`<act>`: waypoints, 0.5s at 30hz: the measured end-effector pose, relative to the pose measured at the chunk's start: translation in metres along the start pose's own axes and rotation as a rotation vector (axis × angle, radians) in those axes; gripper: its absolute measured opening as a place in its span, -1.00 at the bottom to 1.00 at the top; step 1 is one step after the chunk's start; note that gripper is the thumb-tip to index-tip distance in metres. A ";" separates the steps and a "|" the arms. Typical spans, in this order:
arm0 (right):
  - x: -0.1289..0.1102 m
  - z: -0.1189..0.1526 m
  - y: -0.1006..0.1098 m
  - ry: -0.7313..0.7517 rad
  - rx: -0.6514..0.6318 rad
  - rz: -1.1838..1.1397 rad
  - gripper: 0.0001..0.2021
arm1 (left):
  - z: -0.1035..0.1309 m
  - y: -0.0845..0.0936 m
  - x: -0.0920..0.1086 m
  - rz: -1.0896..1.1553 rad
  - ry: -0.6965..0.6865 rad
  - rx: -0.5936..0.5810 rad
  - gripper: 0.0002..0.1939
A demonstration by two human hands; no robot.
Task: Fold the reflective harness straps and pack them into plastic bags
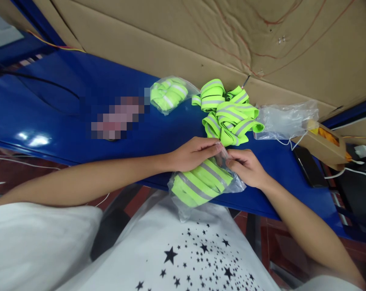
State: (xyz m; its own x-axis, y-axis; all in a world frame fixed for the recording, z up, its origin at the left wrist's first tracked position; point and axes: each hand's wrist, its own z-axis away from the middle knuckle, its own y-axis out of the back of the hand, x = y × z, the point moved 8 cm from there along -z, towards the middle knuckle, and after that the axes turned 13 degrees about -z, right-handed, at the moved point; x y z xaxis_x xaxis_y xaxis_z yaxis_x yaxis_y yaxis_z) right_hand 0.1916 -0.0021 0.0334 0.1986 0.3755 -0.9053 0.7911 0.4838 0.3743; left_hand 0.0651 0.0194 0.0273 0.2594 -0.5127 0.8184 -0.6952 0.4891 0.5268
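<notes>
Both hands pinch the top edge of a clear plastic bag (239,184) at the table's front edge. Inside the bag lies folded neon-green reflective strap (197,184) with grey stripes. My left hand (196,153) is closed on the bag's edge, its thumb and fingertips pressed together. Close beside it, my right hand (246,166) is closed on the same edge from the other side. Just beyond the hands is a loose heap of green reflective straps (231,115), some of them rolled. To its left sits another clear bag with green strap inside (170,95).
Flat clear plastic bags (284,117) lie right of the heap. Further right are a cardboard box (324,143) with white cords and a black phone (308,166). A blurred-out item (117,117) is on the blue table (79,133). A cardboard panel (155,36) stands behind.
</notes>
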 end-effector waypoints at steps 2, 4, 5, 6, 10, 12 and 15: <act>-0.001 0.000 -0.003 0.013 -0.019 0.031 -0.66 | 0.000 0.000 0.000 -0.015 -0.015 -0.010 -0.60; -0.001 0.001 -0.003 0.023 0.000 0.071 -0.63 | 0.000 -0.001 0.000 -0.021 -0.023 -0.018 -0.60; -0.001 0.001 -0.002 0.026 0.033 0.095 -0.63 | -0.001 -0.001 0.000 -0.027 -0.026 -0.019 -0.60; -0.002 0.002 0.001 0.029 0.076 0.117 -0.65 | -0.001 -0.001 0.000 -0.033 -0.031 -0.019 -0.60; 0.001 0.003 0.011 0.000 0.212 0.075 -0.80 | -0.002 0.000 -0.001 -0.070 -0.019 -0.018 -0.60; 0.007 0.002 0.014 -0.045 0.232 -0.040 -0.80 | -0.002 -0.003 -0.003 -0.056 0.002 -0.049 -0.66; 0.015 -0.001 0.015 -0.102 0.230 -0.206 -0.83 | -0.003 -0.010 -0.003 0.043 -0.002 -0.142 -0.75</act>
State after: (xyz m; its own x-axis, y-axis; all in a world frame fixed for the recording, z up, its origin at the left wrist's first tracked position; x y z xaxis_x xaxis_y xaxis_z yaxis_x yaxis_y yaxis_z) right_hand 0.2058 0.0115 0.0260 0.0685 0.2016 -0.9771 0.9284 0.3457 0.1364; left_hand 0.0730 0.0179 0.0208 0.2298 -0.4907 0.8405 -0.6038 0.6054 0.5185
